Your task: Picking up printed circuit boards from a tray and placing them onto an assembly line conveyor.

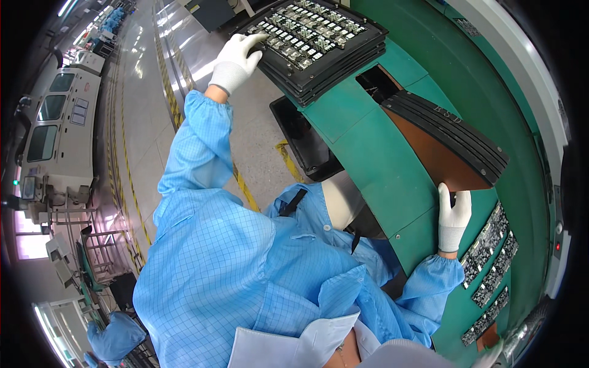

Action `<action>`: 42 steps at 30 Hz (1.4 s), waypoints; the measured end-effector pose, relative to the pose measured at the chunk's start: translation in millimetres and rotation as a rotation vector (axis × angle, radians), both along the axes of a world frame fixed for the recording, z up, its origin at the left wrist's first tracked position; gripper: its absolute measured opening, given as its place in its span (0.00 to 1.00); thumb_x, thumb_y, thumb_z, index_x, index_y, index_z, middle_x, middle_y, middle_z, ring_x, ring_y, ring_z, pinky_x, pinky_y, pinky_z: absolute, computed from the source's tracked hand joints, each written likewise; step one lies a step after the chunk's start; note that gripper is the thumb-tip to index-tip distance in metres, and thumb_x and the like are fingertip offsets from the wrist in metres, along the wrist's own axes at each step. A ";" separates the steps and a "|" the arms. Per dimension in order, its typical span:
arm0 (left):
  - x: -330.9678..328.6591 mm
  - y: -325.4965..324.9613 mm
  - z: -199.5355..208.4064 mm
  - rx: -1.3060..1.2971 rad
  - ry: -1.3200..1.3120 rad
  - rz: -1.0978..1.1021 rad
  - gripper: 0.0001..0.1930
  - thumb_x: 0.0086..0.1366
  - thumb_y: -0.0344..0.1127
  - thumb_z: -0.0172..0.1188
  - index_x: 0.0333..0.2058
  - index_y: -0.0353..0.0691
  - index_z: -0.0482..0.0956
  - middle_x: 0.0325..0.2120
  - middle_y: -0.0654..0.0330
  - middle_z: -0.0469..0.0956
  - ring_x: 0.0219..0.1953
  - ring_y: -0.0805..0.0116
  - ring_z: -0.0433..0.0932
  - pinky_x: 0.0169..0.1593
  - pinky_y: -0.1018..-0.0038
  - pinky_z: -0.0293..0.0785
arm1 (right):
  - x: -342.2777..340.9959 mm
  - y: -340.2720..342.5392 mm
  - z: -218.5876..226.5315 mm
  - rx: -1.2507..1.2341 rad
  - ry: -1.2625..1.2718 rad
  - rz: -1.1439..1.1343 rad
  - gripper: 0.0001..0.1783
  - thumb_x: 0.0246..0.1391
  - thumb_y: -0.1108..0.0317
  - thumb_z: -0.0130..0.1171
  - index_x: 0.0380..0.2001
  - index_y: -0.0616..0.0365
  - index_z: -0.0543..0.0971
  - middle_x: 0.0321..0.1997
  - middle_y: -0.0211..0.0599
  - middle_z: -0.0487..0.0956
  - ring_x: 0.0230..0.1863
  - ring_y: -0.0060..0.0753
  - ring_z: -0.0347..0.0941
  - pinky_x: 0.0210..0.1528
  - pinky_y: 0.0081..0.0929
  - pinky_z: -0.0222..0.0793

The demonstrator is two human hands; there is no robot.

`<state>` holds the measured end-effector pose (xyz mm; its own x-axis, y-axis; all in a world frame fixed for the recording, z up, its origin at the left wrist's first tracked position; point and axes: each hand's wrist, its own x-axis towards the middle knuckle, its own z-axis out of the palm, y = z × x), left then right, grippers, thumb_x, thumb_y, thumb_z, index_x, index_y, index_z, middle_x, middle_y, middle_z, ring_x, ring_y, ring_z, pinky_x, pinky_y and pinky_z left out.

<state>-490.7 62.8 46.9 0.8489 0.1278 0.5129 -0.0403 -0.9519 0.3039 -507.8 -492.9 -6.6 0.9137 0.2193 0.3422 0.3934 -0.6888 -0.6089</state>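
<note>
The tray stack (pixel 334 80), made of black trays, stood on the green tabletop (pixel 380 175) near its left edge, with small circuit boards (pixel 307 34) laid in rows on the top tray. The gloved left hand (pixel 235 66) was at the left corner of the tray stack, fingers and thumb spread wide; firm contact could not be confirmed. The gloved right hand (pixel 454 214) was well apart from the tray stack, to its lower right, at the near end of a brown-faced holder (pixel 435 150) with a black ribbed side. Its thumb and fingers were parted against the holder's lower edge (the underside was hidden, so grip could not be determined).

Risk 1: a push or pull at the tray stack's corner could have shifted the upper trays, likely disturbing boards that appeared loosely laid.

Risk 2: the spread fingers lay close to the front row; a careless sweep could have dislodged a board toward the black bin (pixel 300 144) below the tray stack.

Risk 3: the holder appeared tilted. With an uncertain one-handed hold, it could have slipped onto the board panels (pixel 485 245) beyond it from the tray stack, scratching them.
</note>
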 end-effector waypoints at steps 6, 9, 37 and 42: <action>5.3 0.7 4.1 0.314 0.064 -0.003 0.14 0.65 0.38 0.56 0.49 0.48 0.80 0.39 0.51 0.75 0.44 0.49 0.77 0.48 0.59 0.76 | -0.3 0.0 -1.0 0.017 -0.030 0.016 0.12 0.61 0.66 0.63 0.42 0.65 0.79 0.39 0.41 0.81 0.39 0.36 0.77 0.45 0.29 0.72; 3.5 -3.8 8.0 0.375 0.073 0.022 0.12 0.66 0.39 0.55 0.46 0.46 0.79 0.38 0.51 0.74 0.43 0.49 0.77 0.47 0.58 0.76 | -0.4 -0.8 -0.7 -0.008 -0.012 0.004 0.12 0.61 0.66 0.63 0.42 0.64 0.79 0.40 0.42 0.81 0.40 0.36 0.77 0.45 0.30 0.72; 111.8 90.6 -24.6 -0.121 0.189 0.602 0.25 0.60 0.45 0.56 0.57 0.54 0.78 0.56 0.46 0.77 0.59 0.51 0.75 0.62 0.62 0.70 | -4.1 1.8 3.5 0.010 -0.023 -0.007 0.12 0.59 0.68 0.64 0.42 0.65 0.79 0.39 0.43 0.80 0.39 0.39 0.76 0.45 0.30 0.72; 143.0 151.3 -22.2 -0.132 0.322 0.451 0.20 0.59 0.34 0.53 0.50 0.39 0.83 0.48 0.51 0.83 0.52 0.58 0.81 0.57 0.71 0.73 | -0.4 2.4 5.5 -0.042 -0.022 -0.007 0.12 0.58 0.68 0.64 0.42 0.65 0.79 0.40 0.43 0.80 0.39 0.38 0.76 0.45 0.30 0.72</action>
